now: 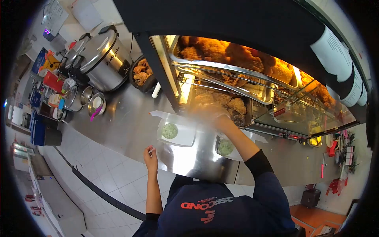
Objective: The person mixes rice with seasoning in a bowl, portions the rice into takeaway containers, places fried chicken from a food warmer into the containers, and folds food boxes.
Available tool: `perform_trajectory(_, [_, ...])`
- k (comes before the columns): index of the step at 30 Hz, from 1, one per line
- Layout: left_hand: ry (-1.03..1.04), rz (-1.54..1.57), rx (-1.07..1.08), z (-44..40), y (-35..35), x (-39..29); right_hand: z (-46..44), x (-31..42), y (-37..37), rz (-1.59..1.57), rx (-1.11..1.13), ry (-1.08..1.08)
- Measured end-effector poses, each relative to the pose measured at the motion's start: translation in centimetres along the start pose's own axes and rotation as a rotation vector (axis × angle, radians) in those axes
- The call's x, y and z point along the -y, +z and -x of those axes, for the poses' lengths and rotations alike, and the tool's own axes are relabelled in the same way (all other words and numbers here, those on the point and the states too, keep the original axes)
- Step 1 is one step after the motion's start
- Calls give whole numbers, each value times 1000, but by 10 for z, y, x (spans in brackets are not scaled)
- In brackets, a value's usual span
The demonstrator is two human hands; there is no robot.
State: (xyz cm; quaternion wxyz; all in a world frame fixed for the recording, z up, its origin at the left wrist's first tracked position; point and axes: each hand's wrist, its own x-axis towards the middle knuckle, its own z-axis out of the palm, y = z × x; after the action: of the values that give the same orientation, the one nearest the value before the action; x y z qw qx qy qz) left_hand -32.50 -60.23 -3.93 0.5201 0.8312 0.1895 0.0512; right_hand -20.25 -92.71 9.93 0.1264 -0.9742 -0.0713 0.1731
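My right hand (213, 113) is smeared by motion at the front of the lit food warmer, just before its lower tray of fried chicken (236, 106). Its fingers cannot be made out. My left hand (150, 157) hovers by the counter's front edge, fingers curled together; whether something small is in them I cannot make out. Near it on the counter lies an opened white takeaway box (185, 136) holding a round pale green mound of food (170, 131). Beneath my right forearm, partly hidden, a second box holds a similar green mound (226, 147).
The food warmer's upper tray (237, 68) carries more fried chicken. Its glass door panel (300, 112) juts out on the right. A large Miyako rice cooker (104, 59), a dark bowl of fried pieces (141, 73) and metal bowls (96, 102) stand on the left of the steel counter (122, 126).
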Motion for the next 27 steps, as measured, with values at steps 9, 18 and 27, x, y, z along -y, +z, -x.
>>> perform_trajectory(9, [6,24,112,-50,-19,13,-2,-50,12,-876,-1,327])
perform_trajectory(18, [94,33,277,-109,-24,21,86,47,1,-2128,-389,-26])
perform_trajectory(27, [79,8,391,-132,-24,10,37,74,161,-1251,-127,187])
